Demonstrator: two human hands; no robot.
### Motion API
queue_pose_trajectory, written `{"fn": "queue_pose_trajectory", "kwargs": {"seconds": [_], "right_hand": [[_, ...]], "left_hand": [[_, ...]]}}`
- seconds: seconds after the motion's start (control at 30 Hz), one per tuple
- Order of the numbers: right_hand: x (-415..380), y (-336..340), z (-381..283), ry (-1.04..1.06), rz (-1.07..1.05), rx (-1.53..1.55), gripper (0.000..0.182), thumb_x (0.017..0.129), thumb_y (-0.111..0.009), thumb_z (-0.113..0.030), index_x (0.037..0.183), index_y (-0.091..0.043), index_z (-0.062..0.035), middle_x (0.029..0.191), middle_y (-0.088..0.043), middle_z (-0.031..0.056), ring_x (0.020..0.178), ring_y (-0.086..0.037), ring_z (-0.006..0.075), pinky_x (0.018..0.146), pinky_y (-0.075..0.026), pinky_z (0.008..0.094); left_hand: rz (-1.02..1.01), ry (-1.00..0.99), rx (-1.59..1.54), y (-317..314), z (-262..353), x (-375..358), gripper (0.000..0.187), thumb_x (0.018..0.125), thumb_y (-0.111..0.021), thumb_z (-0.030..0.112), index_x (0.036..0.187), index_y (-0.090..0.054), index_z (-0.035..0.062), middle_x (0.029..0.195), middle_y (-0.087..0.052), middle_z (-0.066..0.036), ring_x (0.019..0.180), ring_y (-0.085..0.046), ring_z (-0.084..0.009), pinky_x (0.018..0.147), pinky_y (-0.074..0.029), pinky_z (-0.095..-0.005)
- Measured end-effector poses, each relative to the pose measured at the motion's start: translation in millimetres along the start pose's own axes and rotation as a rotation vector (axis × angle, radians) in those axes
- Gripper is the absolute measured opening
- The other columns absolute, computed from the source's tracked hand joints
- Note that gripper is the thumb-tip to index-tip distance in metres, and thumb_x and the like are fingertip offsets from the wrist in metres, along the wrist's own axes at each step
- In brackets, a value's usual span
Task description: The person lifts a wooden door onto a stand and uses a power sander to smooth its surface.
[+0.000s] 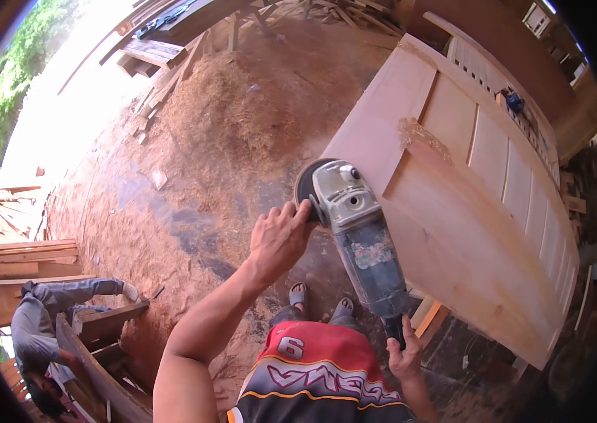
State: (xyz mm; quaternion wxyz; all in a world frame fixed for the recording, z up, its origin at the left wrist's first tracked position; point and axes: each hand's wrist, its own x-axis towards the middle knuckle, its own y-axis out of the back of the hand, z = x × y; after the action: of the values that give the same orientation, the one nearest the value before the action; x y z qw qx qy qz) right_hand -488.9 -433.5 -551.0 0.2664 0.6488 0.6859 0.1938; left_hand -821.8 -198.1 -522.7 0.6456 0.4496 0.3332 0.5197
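Observation:
An angle grinder [365, 243] with a grey metal head and dark body spans the middle of the view. My left hand [281, 236] is closed round the side handle near the disc. My right hand [404, 352] grips the rear end by the cord. The round disc [305, 185] is at the near left edge of a large panelled wooden door [468, 233]; whether it touches the wood cannot be told. Curled shavings [422, 137] lie on the door.
A bent-over person [38, 328] is at the lower left beside a curved wooden piece [87, 366]. Sawdust [228, 106] covers the floor. Stacked planks [23, 261] stand at the left, a bench [193, 21] at the top, and a blue tool [515, 102] beyond the door.

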Motion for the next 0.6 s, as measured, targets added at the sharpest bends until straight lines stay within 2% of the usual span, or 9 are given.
{"fn": "queue_pose_trajectory", "kwargs": {"seconds": [0.1, 0.2, 0.4, 0.5, 0.6], "right_hand": [[14.7, 0.5, -12.6, 0.142, 0.014, -0.055, 0.061, 0.096, -0.068, -0.024, 0.144, -0.051, 0.0076, 0.111, -0.067, 0.0358, 0.098, -0.067, 0.0533, 0.086, -0.056, 0.0489], [1.2, 6.1, -6.7, 0.141, 0.029, -0.051, 0.060, 0.096, -0.068, -0.024, 0.142, -0.052, 0.0094, 0.110, -0.067, 0.0361, 0.098, -0.068, 0.0532, 0.085, -0.056, 0.0492], [-87.0, 28.8, 45.0, -0.100, 0.091, -0.079, 0.063, 0.095, -0.067, -0.032, 0.137, -0.054, 0.0141, 0.112, -0.067, 0.0371, 0.099, -0.068, 0.0543, 0.088, -0.055, 0.0512], [-131.0, 43.8, 65.3, -0.232, 0.142, -0.046, 0.065, 0.096, -0.064, -0.033, 0.138, -0.052, 0.0156, 0.113, -0.067, 0.0370, 0.105, -0.068, 0.0532, 0.089, -0.055, 0.0495], [-141.3, 52.5, 70.4, -0.293, 0.181, -0.027, 0.066, 0.095, -0.063, -0.032, 0.139, -0.052, 0.0150, 0.110, -0.068, 0.0359, 0.102, -0.069, 0.0513, 0.087, -0.055, 0.0483]], "left_hand": [[-0.032, 0.041, 0.010, 6.6, -3.3, -2.4, 0.032, 0.099, -0.064, 0.031, 0.125, -0.059, 0.0119, 0.101, -0.066, -0.013, 0.094, -0.068, -0.0361, 0.078, -0.053, -0.0490], [-0.082, 0.048, 0.011, 4.6, 9.1, -8.4, 0.033, 0.099, -0.064, 0.031, 0.125, -0.059, 0.0117, 0.103, -0.066, -0.013, 0.096, -0.067, -0.0366, 0.078, -0.053, -0.0499], [-0.157, -0.092, 0.012, -26.0, 78.4, -13.5, 0.034, 0.099, -0.064, 0.031, 0.125, -0.055, 0.0108, 0.102, -0.066, -0.013, 0.093, -0.068, -0.0350, 0.078, -0.054, -0.0493], [-0.200, -0.199, -0.045, -43.3, 119.7, -13.0, 0.030, 0.099, -0.062, 0.033, 0.116, -0.054, 0.0094, 0.099, -0.066, -0.012, 0.091, -0.069, -0.0340, 0.074, -0.055, -0.0463], [-0.141, -0.253, -0.087, -63.5, 138.0, -14.0, 0.034, 0.099, -0.063, 0.033, 0.122, -0.055, 0.0090, 0.100, -0.067, -0.013, 0.092, -0.070, -0.0344, 0.074, -0.056, -0.0466]]}}
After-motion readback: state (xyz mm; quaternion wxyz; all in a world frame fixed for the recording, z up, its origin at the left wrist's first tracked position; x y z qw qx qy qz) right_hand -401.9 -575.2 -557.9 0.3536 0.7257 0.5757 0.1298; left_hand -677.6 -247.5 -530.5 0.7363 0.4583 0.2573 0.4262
